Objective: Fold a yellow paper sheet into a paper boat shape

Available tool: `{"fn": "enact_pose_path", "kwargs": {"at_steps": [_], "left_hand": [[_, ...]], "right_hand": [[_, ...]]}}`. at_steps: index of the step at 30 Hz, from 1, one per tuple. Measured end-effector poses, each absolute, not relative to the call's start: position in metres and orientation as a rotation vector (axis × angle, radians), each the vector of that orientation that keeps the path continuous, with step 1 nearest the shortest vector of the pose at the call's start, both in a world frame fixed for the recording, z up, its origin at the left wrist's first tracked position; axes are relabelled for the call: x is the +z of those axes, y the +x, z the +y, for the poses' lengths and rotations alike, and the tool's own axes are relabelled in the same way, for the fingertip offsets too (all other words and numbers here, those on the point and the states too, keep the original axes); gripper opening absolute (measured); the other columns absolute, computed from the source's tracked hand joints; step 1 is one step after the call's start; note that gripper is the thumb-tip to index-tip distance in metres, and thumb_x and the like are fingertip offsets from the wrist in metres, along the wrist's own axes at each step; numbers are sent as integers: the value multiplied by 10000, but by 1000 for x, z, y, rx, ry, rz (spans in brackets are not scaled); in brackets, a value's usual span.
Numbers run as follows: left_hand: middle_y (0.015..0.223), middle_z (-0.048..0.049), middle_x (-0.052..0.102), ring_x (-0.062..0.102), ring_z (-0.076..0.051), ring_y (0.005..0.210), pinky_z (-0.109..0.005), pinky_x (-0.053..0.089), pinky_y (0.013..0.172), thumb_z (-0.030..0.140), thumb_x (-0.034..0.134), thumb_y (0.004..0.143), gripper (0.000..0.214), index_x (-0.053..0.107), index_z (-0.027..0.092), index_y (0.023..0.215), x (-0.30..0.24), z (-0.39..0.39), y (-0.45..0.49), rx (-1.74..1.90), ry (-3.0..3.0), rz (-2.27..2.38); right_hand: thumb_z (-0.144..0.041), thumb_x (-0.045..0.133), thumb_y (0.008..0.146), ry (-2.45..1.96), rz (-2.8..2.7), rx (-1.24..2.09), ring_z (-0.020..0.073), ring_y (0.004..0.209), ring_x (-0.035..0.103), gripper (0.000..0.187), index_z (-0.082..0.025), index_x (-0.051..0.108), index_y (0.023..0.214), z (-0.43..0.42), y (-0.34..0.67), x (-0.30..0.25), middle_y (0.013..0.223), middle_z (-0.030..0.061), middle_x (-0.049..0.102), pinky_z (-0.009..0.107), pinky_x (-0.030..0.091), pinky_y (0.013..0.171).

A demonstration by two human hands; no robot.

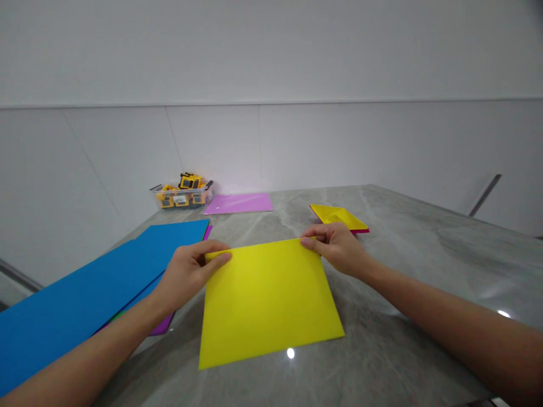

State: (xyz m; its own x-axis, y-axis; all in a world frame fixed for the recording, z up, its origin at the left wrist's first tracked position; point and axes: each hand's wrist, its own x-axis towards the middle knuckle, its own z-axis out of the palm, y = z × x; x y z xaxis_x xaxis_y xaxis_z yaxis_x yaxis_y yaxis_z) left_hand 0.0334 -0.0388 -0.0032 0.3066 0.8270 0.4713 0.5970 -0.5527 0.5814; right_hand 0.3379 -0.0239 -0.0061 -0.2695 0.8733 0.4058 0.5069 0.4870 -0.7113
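A yellow sheet of paper (pixel 271 302) is held up in front of me by its far edge, its near edge lower over the grey table. My left hand (pixel 190 268) pinches the far left corner between thumb and fingers. At the far right corner, my right hand (pixel 335 246) grips the sheet the same way. Just beyond my right hand lies a folded yellow paper boat (pixel 337 216) with a red-pink edge beneath it. Blue sheets (pixel 106 271) lie to the left, partly behind my left forearm.
Purple sheet edges (pixel 163 326) show under the blue ones. A clear plastic box (pixel 182 198) of yellow toy vehicles stands at the back left, beside a flat pink-purple sheet (pixel 240 203). The grey marble-patterned table (pixel 424 254) reaches to a white wall.
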Motion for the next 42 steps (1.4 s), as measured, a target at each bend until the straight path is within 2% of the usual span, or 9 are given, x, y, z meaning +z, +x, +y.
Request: {"fn": "enact_pose_path", "kwargs": {"at_steps": [5, 8, 14, 19, 23, 26, 34, 42], "left_hand": [[747, -6, 720, 647, -132, 650, -190, 456, 565, 259, 501, 883, 227, 716, 221, 822, -4, -46, 42, 621, 2561, 1129], [705, 3, 679, 603, -127, 629, -199, 423, 563, 251, 467, 891, 237, 675, 196, 792, -5, -53, 48, 523, 2484, 1107], [603, 23, 517, 478, -116, 579, -209, 316, 511, 287, 415, 906, 297, 543, 166, 667, -2, -54, 46, 520, 2408, 1099], [643, 12, 562, 492, -117, 593, -213, 328, 529, 283, 422, 901, 270, 573, 166, 711, 1, -54, 43, 477, 2437, 1093], [721, -3, 618, 520, -124, 629, -211, 355, 532, 256, 427, 888, 224, 624, 171, 824, -3, -54, 48, 513, 2362, 1118], [714, -5, 618, 511, -120, 615, -208, 361, 523, 247, 418, 881, 241, 641, 166, 841, -8, -56, 56, 558, 2259, 1119], [608, 41, 486, 387, -81, 546, -188, 281, 486, 240, 452, 848, 211, 623, 144, 770, -14, -66, 68, 499, 2108, 1061], [563, 65, 410, 339, -69, 518, -187, 253, 468, 193, 476, 781, 120, 550, 146, 700, -18, -63, 82, 587, 2094, 1075]], "right_hand": [[-269, 560, 820, -1052, -2101, 386, 121, 535, 494, 200, -161, 715, 754, -37, 322, -13, 596, 13, 624, 239, 314, 484], [-235, 564, 821, -1000, -2140, 364, 110, 511, 491, 183, -169, 720, 752, -42, 314, -17, 584, 4, 637, 229, 322, 481], [-234, 552, 819, -963, -2096, 327, 121, 513, 514, 201, -167, 728, 749, -38, 316, -15, 597, 17, 656, 236, 333, 483], [-258, 561, 808, -1017, -2049, 283, 143, 539, 541, 209, -161, 728, 730, -27, 327, -12, 599, 26, 658, 249, 341, 496], [-258, 560, 807, -1054, -2040, 257, 142, 538, 536, 206, -158, 721, 728, -24, 332, -12, 601, 25, 656, 247, 334, 492], [-229, 556, 810, -1002, -2101, 255, 124, 508, 520, 195, -153, 716, 727, -31, 325, -13, 585, 20, 648, 236, 326, 478], [-133, 538, 808, -766, -2257, 343, 92, 489, 539, 178, -145, 692, 720, -48, 297, -20, 585, 12, 653, 191, 367, 497], [-102, 540, 804, -654, -2329, 265, 130, 563, 621, 166, -141, 695, 759, -50, 290, -22, 656, 36, 695, 205, 415, 548]]}}
